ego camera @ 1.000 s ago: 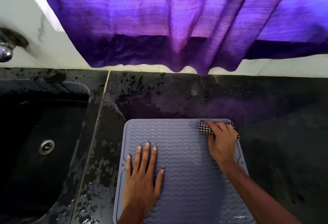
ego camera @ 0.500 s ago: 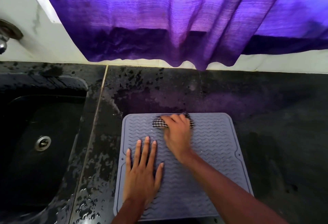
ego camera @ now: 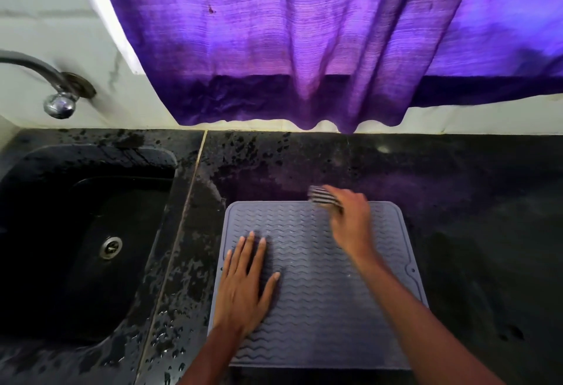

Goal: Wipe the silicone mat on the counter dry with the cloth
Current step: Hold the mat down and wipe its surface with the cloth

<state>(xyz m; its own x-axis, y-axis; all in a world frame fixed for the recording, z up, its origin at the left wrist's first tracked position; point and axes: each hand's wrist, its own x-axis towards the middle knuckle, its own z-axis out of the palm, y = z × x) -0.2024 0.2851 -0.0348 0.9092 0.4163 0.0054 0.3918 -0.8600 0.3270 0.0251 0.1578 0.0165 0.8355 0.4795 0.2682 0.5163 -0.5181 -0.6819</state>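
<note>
A grey silicone mat [ego camera: 323,299] with a wavy ribbed surface lies flat on the black tabletop [ego camera: 475,232], just to the right of a dark sink [ego camera: 73,250]. Its far edge runs parallel to the wall and its near edge sits close to the front of the tabletop.

The left hand [ego camera: 243,290] rests palm down on the left part of the mat. Its fingers [ego camera: 251,250] are straight and slightly spread, pointing away from the person and pressing flat on the ribs, and they hold nothing.

The right hand [ego camera: 350,221] is at the far edge of the mat, a little right of its middle. Its fingers [ego camera: 342,198] are curled over a bunched black-and-white cloth [ego camera: 320,196]. The cloth pokes out to the left of the hand and lies across the mat's far rim, partly over the bare tabletop. Both the hand and the cloth are blurred, so the cloth's pattern is hard to read.

Water drops and wet patches [ego camera: 170,333] cover the strip of tabletop between the sink and the mat, and more lie behind the mat towards the wall. A round metal drain [ego camera: 111,247] sits in the bottom of the sink. A chrome tap [ego camera: 59,104] comes out of the pale wall above it. A purple curtain [ego camera: 304,49] hangs over the wall behind the tabletop, its lower hem ending just above the back edge.
</note>
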